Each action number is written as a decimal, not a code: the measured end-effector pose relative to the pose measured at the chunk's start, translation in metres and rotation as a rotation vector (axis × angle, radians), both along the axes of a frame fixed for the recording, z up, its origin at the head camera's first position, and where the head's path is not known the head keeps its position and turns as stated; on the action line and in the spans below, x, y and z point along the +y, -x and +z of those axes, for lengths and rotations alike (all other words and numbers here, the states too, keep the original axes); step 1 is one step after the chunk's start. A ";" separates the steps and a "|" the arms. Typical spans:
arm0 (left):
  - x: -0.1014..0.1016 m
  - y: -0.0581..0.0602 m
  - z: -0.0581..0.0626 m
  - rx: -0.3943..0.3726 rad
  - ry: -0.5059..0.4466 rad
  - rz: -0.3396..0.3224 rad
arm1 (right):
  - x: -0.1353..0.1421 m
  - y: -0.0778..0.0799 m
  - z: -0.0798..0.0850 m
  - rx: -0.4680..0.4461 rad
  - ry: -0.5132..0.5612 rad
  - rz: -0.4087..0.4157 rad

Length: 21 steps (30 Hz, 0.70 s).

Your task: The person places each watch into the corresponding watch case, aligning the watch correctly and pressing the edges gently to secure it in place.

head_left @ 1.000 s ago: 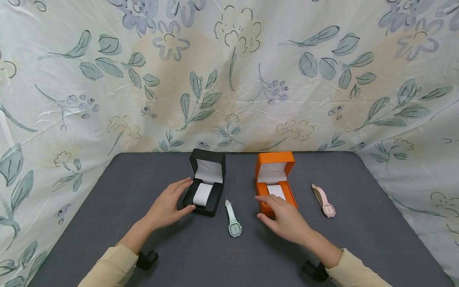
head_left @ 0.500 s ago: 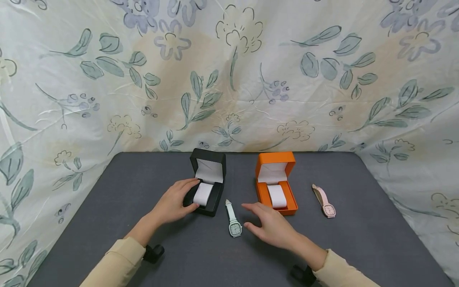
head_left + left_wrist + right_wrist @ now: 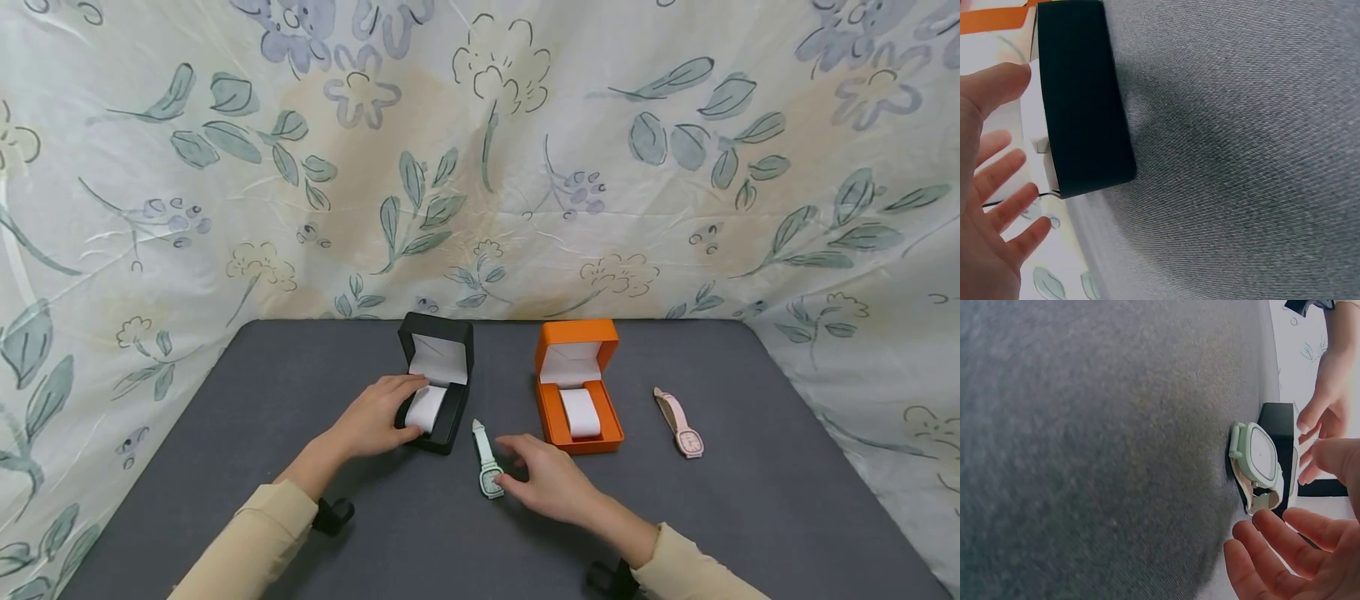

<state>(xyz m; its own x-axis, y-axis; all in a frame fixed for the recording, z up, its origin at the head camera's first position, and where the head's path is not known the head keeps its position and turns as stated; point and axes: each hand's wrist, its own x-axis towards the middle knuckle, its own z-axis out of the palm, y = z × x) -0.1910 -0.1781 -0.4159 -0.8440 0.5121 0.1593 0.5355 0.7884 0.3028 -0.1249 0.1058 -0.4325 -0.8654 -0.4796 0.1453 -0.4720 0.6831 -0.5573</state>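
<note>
My left hand (image 3: 378, 421) hovers over the left part of a black watch box (image 3: 453, 408), its fingers apart around the white cushion (image 3: 427, 406). In the left wrist view the thumb (image 3: 1007, 84) and fingers are spread beside the box's dark side, gripping nothing. A mint-green watch (image 3: 487, 463) lies face up on the table, right of that box. My right hand (image 3: 553, 482) is at this watch, its thumb overlapping the dial's edge in the head view. The right wrist view has its fingers (image 3: 1291, 547) spread near the watch (image 3: 1260, 453), holding nothing.
An orange watch box (image 3: 555, 417) with a white cushion (image 3: 581, 412) stands with its lid up, right of the black one. Farther right lies a pink watch (image 3: 681, 427). Behind the grey table (image 3: 337, 542) hangs a flowered cloth (image 3: 300, 200).
My right hand has moved left from the orange box to the mint-green watch. My left hand has shifted slightly right over the black box. Boxes and watches have stayed in place.
</note>
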 end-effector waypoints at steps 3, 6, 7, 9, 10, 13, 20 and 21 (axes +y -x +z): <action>0.001 0.002 0.000 -0.009 0.013 -0.010 | -0.002 0.001 -0.002 -0.033 0.010 -0.009; 0.002 0.003 -0.001 -0.013 0.023 -0.013 | -0.004 0.003 -0.004 -0.054 0.018 -0.022; 0.002 0.003 0.000 -0.016 0.027 -0.013 | -0.004 0.003 -0.005 -0.057 0.019 -0.026; 0.003 0.004 0.000 -0.025 0.036 -0.012 | -0.005 0.004 -0.007 -0.062 0.024 -0.034; 0.003 0.005 0.000 -0.032 0.043 -0.009 | -0.005 0.004 -0.007 -0.063 0.026 -0.039; 0.003 0.007 0.001 -0.046 0.057 -0.008 | -0.006 0.005 -0.009 -0.069 0.034 -0.043; 0.006 0.010 0.006 -0.044 0.096 -0.017 | -0.009 0.006 -0.012 -0.092 0.054 -0.031; 0.006 0.011 0.007 -0.044 0.102 -0.020 | -0.009 0.006 -0.012 -0.093 0.055 -0.029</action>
